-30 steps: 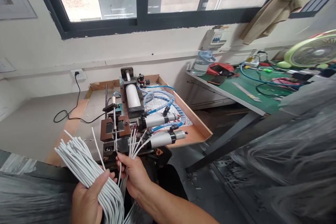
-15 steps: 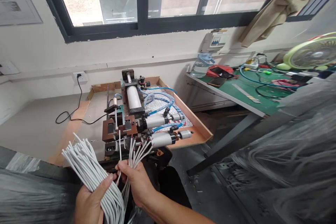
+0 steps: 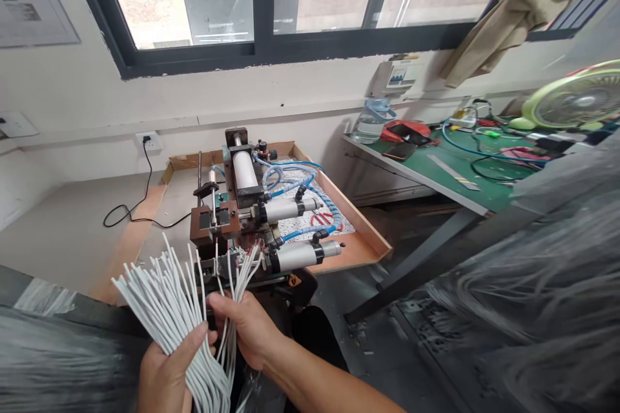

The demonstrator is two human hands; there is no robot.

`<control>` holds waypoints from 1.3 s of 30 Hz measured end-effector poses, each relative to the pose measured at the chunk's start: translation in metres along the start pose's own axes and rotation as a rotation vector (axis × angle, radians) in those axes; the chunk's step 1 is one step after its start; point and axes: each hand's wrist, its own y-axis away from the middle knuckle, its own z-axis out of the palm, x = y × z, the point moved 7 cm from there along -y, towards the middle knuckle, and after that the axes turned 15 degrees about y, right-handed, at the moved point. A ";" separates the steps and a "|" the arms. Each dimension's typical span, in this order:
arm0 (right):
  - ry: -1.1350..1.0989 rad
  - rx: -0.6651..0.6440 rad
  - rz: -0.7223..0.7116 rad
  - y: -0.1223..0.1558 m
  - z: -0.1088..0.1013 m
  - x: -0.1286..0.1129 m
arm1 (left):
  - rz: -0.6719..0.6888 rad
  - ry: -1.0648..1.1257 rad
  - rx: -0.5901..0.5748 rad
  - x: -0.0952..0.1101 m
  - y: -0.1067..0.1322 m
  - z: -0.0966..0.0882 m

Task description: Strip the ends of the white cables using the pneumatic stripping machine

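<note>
My left hand [image 3: 167, 374] is closed round a thick bundle of white cables [image 3: 159, 300] whose cut ends fan up and to the left. My right hand [image 3: 247, 326] pinches several separate white cables [image 3: 239, 268], their ends pointing up at the front of a small pneumatic machine [image 3: 242, 219]. The machine has a white cylinder on top, two silver cylinders on its right side and blue coiled hoses. It stands in a shallow wooden tray [image 3: 368, 232].
A black power cord [image 3: 140, 206] runs from a wall socket across the grey bench. To the right stands a green-topped table [image 3: 450, 174] with a water bottle, red tool, cables and a green fan [image 3: 576, 97]. Translucent bags of cables lie at lower left and right.
My right hand has drawn its few cables down and left, closer to the big bundle. The left-hand bundle has shifted right and its ends fan more upright. The view moved slightly.
</note>
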 end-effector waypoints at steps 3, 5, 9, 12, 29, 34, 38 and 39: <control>0.037 -0.060 -0.041 0.004 0.007 -0.002 | 0.007 0.006 -0.051 0.002 0.002 0.005; 0.027 0.075 -0.097 0.007 0.000 -0.006 | 0.004 0.011 -0.077 0.002 0.002 0.007; 0.008 0.310 -0.131 0.010 -0.016 -0.011 | -0.015 0.007 -0.056 0.000 -0.003 0.001; -0.018 0.344 -0.089 0.005 -0.020 -0.010 | -0.050 0.005 -0.020 -0.003 -0.007 -0.002; -0.016 0.124 -0.076 0.004 -0.002 -0.007 | -0.005 -0.036 -0.084 0.000 -0.007 0.003; 0.063 0.306 -0.149 0.014 -0.020 -0.011 | -0.057 -0.048 -0.034 -0.007 -0.011 -0.006; 0.036 0.332 -0.078 0.012 -0.023 -0.010 | -0.069 -0.022 -0.018 -0.007 -0.008 -0.004; 0.032 0.331 -0.069 0.011 -0.023 -0.011 | -0.066 -0.017 -0.019 -0.006 -0.006 -0.003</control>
